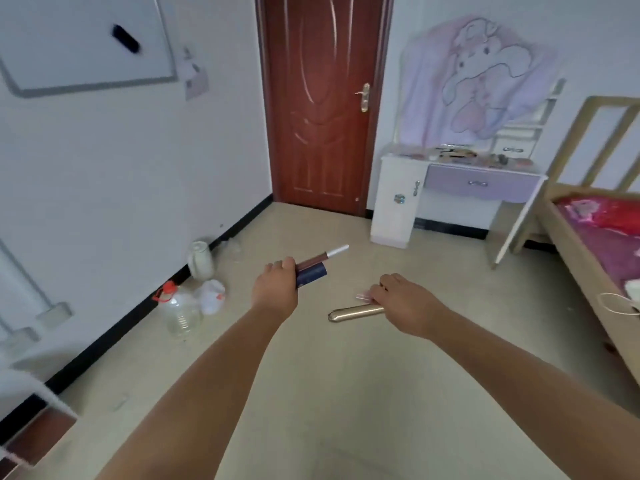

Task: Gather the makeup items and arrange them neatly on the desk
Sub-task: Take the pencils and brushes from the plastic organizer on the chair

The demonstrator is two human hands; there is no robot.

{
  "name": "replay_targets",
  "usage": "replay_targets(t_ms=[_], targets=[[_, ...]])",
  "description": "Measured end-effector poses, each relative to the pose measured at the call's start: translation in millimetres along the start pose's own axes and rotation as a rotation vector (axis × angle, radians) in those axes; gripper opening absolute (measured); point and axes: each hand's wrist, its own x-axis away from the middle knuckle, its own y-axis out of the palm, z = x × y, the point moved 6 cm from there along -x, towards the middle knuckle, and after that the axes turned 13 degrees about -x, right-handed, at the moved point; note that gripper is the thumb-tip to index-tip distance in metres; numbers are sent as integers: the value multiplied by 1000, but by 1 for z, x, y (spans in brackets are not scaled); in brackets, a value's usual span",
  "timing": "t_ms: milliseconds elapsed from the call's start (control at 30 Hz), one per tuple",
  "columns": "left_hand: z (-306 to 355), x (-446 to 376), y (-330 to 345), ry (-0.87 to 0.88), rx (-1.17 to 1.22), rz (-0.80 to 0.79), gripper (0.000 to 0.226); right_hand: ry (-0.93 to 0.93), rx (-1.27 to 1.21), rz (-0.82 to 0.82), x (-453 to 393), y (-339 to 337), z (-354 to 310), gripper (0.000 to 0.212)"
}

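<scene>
Tubes (320, 263) in left hand (277, 289)

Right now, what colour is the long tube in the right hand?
Shiny gold tube, gripped by the right hand; head view.

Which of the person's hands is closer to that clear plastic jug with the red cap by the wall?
Left. The left hand is just right of the jug; the right hand is farther right, beyond the left.
</scene>
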Motion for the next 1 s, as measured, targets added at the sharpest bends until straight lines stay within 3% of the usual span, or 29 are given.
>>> replay_targets(t_ms=[233, 533, 867, 1000], targets=[[161, -173, 18, 243, -174, -12, 28, 341, 92, -1, -35, -39, 207, 51], [271, -444, 42, 394, -153, 21, 29, 580, 97, 51, -173, -97, 437, 55], [397, -707, 79, 480, -60, 40, 22, 635, 64, 99, -318, -135, 652, 45], [462, -811, 95, 496, -94, 67, 32, 608, 61, 147, -387, -146, 755, 43]])
